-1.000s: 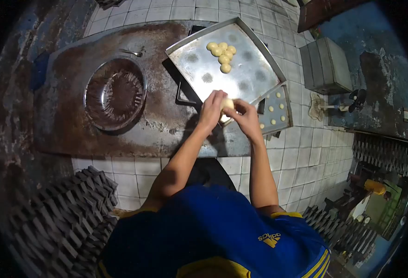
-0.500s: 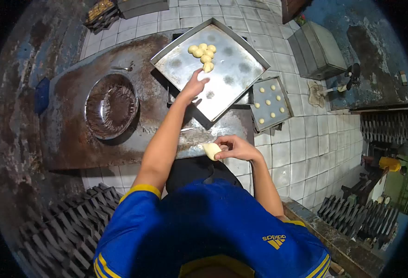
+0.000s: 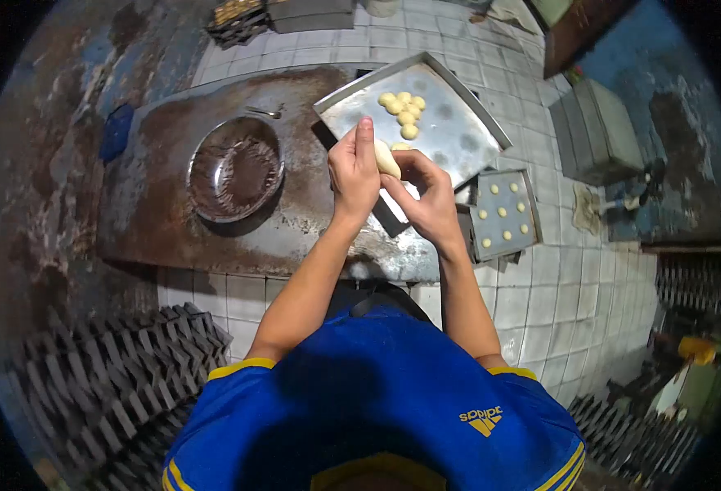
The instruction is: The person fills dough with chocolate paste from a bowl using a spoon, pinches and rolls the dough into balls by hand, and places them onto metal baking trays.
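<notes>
Floored in pale square tiles (image 3: 548, 286) with dark joints. Bounded at left by a blotched, peeling wall (image 3: 41, 221). Furnished with a worn, brown-stained table (image 3: 152, 176), a grey box-shaped unit (image 3: 597, 131) at right, and dark slatted stacks (image 3: 123, 376) at lower left. Lit unevenly, dimming toward the edges.

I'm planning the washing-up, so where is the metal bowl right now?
In the head view, the metal bowl sits on the table's left half, below the small utensil and left of the left hand.

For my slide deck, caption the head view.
Left hand and right hand hold dough near a tray of dough balls, with a metal bowl on the table.
</notes>
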### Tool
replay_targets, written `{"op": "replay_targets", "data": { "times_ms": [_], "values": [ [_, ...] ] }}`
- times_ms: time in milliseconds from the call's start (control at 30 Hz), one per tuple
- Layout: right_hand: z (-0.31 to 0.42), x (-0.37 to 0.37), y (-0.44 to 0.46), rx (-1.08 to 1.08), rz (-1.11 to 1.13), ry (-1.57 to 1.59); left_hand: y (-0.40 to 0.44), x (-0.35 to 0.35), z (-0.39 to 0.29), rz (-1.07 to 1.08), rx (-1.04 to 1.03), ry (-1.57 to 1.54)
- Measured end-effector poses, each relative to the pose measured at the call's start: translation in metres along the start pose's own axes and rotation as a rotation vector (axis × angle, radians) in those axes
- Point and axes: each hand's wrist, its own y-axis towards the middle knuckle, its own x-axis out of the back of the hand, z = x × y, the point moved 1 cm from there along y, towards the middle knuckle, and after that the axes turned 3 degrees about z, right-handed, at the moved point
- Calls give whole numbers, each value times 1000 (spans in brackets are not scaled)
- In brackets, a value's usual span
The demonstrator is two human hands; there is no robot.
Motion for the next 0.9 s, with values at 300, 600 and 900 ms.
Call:
{"op": "replay_targets", "data": {
  "times_ms": [300,600,900],
  "values": [
    [32,-106,69,60,-144,330,8,89,-61,-16,-130,-434],
    [53,-192,105,-268,445,137,20,214,51,55,180,-477],
    [-247,-182,39,-647,807,-921,-15,319,107,284,59,458]
  ]
}}
